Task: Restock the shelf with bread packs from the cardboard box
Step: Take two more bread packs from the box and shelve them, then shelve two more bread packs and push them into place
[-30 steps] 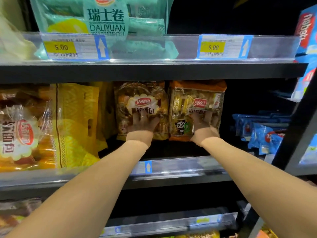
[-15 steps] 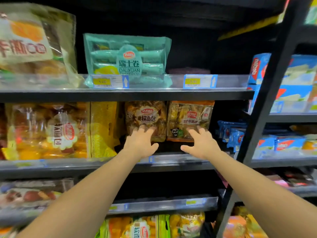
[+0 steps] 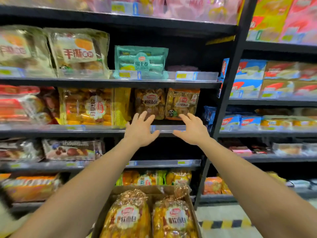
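Head view: two glossy golden bread packs (image 3: 127,219) upright in cardboard box (image 3: 193,206).

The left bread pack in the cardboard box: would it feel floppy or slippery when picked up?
Probably floppy: the left bread pack is a soft bag, gathered at the top. Likely slippery, since its film looks glossy.

Mid shelf (image 3: 103,130) carries brown bread pack (image 3: 149,100) upright, just beside orange-topped pack (image 3: 182,102).

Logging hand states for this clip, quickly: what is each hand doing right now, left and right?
Left hand: open, fingers spread, holding nothing.
Right hand: open, fingers spread, holding nothing.
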Demonstrator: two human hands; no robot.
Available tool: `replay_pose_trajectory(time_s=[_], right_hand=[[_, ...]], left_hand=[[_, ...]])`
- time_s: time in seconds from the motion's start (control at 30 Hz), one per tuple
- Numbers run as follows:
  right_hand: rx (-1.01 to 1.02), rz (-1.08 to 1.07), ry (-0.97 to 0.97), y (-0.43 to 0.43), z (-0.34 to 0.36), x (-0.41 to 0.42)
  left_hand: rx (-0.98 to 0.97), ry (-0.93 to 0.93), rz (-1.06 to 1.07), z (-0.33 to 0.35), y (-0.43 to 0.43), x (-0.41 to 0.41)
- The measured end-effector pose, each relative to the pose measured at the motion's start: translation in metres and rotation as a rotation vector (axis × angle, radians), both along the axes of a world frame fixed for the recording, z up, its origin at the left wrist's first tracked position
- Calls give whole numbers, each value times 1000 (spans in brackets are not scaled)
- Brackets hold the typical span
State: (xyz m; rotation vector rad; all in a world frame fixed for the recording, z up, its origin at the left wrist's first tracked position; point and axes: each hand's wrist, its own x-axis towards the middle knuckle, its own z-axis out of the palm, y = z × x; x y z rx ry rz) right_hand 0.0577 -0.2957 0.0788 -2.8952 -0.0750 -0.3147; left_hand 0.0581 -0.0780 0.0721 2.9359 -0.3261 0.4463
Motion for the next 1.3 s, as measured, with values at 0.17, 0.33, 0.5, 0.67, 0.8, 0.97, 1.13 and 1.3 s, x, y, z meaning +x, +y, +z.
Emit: replay_pose_trajectory(time_s=[0.17, 0.33, 0.5, 0.67, 0.8, 0.97, 1.13, 1.3], right_hand=[[4, 15, 29, 14, -39, -55], [58, 36, 58, 17, -97, -96], [28, 8, 118, 17, -164, -120], [60, -12, 239, 12, -229, -135], [146, -11, 371, 6, -275, -141], [183, -71, 480, 0, -323, -145], [269, -235, 475, -6, -359, -142], [461, -282, 558, -8, -373, -127]], left_hand=[[-8, 24, 3, -25, 15, -54], [20, 63, -1, -79, 39, -95], [47, 154, 22, -148, 58, -119], [61, 268, 51, -219, 70, -131], [-7, 384, 91, -270, 78, -134], [-193, 462, 150, -318, 87, -134], [-154, 500, 228, -345, 96, -128], [-305, 612, 292, -352, 102, -117]])
